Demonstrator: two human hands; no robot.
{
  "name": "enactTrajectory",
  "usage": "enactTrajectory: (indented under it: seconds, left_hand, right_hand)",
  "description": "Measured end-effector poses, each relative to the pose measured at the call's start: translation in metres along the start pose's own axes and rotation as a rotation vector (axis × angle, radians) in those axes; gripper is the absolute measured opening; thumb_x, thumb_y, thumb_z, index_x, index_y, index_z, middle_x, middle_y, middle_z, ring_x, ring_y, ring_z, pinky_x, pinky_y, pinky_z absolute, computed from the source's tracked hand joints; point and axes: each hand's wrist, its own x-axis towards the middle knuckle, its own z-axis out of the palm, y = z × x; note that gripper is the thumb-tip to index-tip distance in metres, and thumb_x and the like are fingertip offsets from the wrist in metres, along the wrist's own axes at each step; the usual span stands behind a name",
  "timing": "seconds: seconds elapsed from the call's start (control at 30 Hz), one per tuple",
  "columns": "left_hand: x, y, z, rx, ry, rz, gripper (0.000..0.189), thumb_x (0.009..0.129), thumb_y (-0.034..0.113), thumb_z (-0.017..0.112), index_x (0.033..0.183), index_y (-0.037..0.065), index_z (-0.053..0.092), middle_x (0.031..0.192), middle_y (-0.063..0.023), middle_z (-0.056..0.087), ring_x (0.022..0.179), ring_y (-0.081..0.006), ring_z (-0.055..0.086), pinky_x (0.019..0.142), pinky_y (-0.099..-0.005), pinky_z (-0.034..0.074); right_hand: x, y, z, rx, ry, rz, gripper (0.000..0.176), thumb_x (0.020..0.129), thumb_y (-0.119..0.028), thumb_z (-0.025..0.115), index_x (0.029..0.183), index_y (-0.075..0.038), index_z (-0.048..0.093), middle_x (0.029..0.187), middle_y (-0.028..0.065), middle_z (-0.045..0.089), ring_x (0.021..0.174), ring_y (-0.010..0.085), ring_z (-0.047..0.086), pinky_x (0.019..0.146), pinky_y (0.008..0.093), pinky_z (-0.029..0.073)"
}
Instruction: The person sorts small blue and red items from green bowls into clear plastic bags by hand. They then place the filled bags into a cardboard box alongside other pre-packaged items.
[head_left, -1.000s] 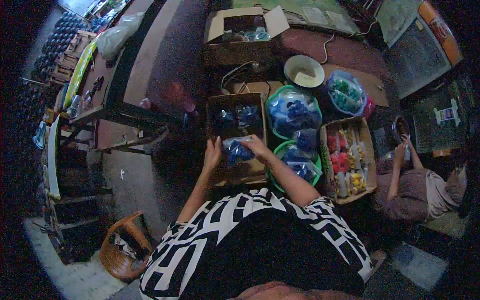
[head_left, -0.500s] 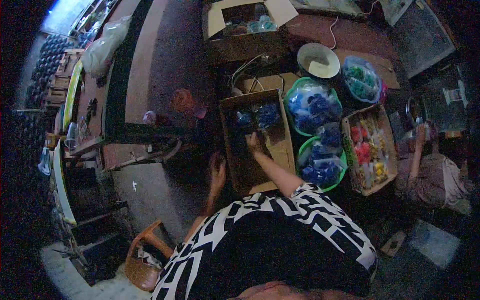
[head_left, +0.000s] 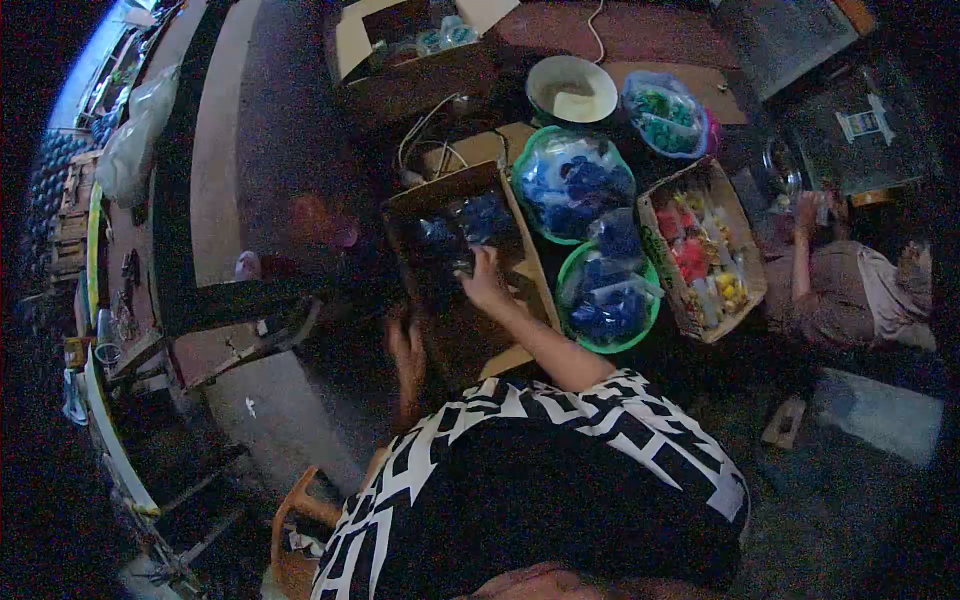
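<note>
An open cardboard box (head_left: 530, 285) lies on the floor in front of me, with clear packets of blue pieces (head_left: 470, 218) at its far end. My right hand (head_left: 487, 287) reaches into the box, fingertips at a dark packet just below the blue ones; the dim light hides whether it grips it. My left hand (head_left: 405, 345) hovers at the box's left side, blurred, with nothing in it.
Two green basins of blue packets (head_left: 572, 180) (head_left: 605, 297) stand right of the box, then a carton of coloured items (head_left: 700, 250). A white bowl (head_left: 572, 90) and bag of green pieces (head_left: 665, 110) lie beyond. Another person (head_left: 850, 290) sits at right. A wooden stool (head_left: 295, 520) is behind left.
A second ago both hands held a packet of blue pieces over the box. The right hand went down into the box with it; the left let go and dropped to the box's side.
</note>
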Motion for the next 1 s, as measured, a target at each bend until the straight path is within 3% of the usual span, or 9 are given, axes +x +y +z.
enactTrajectory:
  seconds: [0.13, 0.3, 0.37, 0.4, 0.53, 0.63, 0.77, 0.9, 1.0]
  left_hand:
    - [0.009, 0.046, -0.001, 0.193, 0.059, 0.003, 0.028, 0.086, 0.012, 0.043, 0.111, -0.001, 0.047, 0.108, -0.0182, 0.049, 0.1, -0.0312, 0.046, 0.087, -0.0369, 0.035]
    - [0.01, 0.081, 0.013, 0.294, 0.064, 0.167, 0.023, 0.082, 0.005, 0.048, 0.104, 0.0, 0.05, 0.103, -0.0183, 0.05, 0.093, -0.0339, 0.049, 0.082, -0.038, 0.039]
    - [0.01, 0.072, 0.03, 0.369, 0.058, 0.366, 0.027, 0.077, 0.0, 0.051, 0.103, 0.001, 0.05, 0.1, -0.0176, 0.05, 0.094, -0.0335, 0.049, 0.081, -0.0376, 0.04]
    - [0.009, 0.078, 0.036, 0.365, 0.06, 0.374, 0.027, 0.077, 0.0, 0.051, 0.103, 0.001, 0.05, 0.1, -0.0176, 0.05, 0.094, -0.0335, 0.049, 0.081, -0.0376, 0.04]
    - [-0.001, 0.105, 0.066, 0.28, -0.085, 0.408, 0.031, 0.073, -0.001, 0.052, 0.104, 0.003, 0.051, 0.101, -0.0165, 0.05, 0.097, -0.0331, 0.048, 0.083, -0.0374, 0.039]
    - [-0.008, 0.118, 0.1, 0.179, -0.113, 0.367, 0.032, 0.074, -0.001, 0.053, 0.105, 0.005, 0.051, 0.105, -0.0155, 0.049, 0.101, -0.0326, 0.045, 0.086, -0.0383, 0.037]
    - [-0.002, 0.159, 0.142, 0.156, -0.266, 0.438, 0.031, 0.078, 0.01, 0.056, 0.107, 0.002, 0.048, 0.106, -0.0173, 0.047, 0.101, -0.0332, 0.045, 0.086, -0.0364, 0.037]
    - [0.002, 0.183, 0.182, 0.09, -0.321, 0.28, 0.035, 0.08, 0.022, 0.058, 0.105, 0.001, 0.048, 0.099, -0.014, 0.05, 0.097, -0.0256, 0.048, 0.082, -0.0343, 0.039]
    - [0.009, 0.201, 0.2, -0.333, -0.366, -0.209, 0.028, 0.08, 0.022, 0.061, 0.098, 0.002, 0.052, 0.083, -0.001, 0.055, 0.075, -0.0107, 0.051, 0.069, -0.0247, 0.041]
  right_hand:
    - [-0.025, -0.024, -0.097, -0.106, 0.352, -0.437, 0.029, 0.077, -0.01, 0.058, 0.101, 0.0, 0.046, 0.1, 0.0155, 0.04, 0.095, 0.032, 0.043, 0.083, 0.0373, 0.037]
    - [0.006, 0.059, -0.197, -0.184, 0.585, -0.375, 0.035, 0.078, -0.016, 0.057, 0.107, 0.001, 0.045, 0.107, 0.0194, 0.041, 0.102, 0.0341, 0.041, 0.085, 0.0394, 0.036]
    - [0.015, 0.086, -0.217, -0.426, 0.699, -0.033, 0.053, 0.077, -0.023, 0.059, 0.119, 0.002, 0.037, 0.122, 0.0226, 0.035, 0.113, 0.0369, 0.035, 0.092, 0.0392, 0.033]
    - [0.019, 0.092, -0.227, -0.423, 0.64, -0.028, 0.071, 0.073, -0.03, 0.065, 0.125, 0.003, 0.029, 0.128, 0.0237, 0.032, 0.118, 0.0369, 0.032, 0.095, 0.0384, 0.03]
    - [0.012, 0.084, -0.253, -0.101, 0.357, 0.184, 0.076, 0.063, -0.026, 0.074, 0.121, 0.001, 0.035, 0.119, 0.0206, 0.044, 0.11, 0.0308, 0.043, 0.093, 0.0379, 0.033]
    - [0.028, 0.117, -0.262, 0.06, 0.146, 0.081, 0.07, 0.061, -0.019, 0.075, 0.117, 0.0, 0.039, 0.112, 0.0153, 0.05, 0.104, 0.0247, 0.048, 0.09, 0.0343, 0.036]
    - [0.001, 0.099, -0.266, 0.268, 0.188, -0.113, 0.065, 0.058, -0.016, 0.078, 0.11, -0.001, 0.044, 0.1, 0.0087, 0.054, 0.094, 0.0185, 0.051, 0.086, 0.0305, 0.038]
    - [-0.019, 0.108, -0.267, 0.2, 0.136, -0.185, 0.062, 0.058, -0.016, 0.078, 0.109, -0.002, 0.045, 0.101, 0.0084, 0.054, 0.095, 0.017, 0.049, 0.086, 0.0305, 0.038]
    - [-0.047, 0.085, -0.288, 0.173, -0.013, -0.27, 0.053, 0.064, -0.019, 0.075, 0.107, -0.003, 0.048, 0.101, 0.007, 0.053, 0.097, 0.0164, 0.048, 0.087, 0.0309, 0.037]
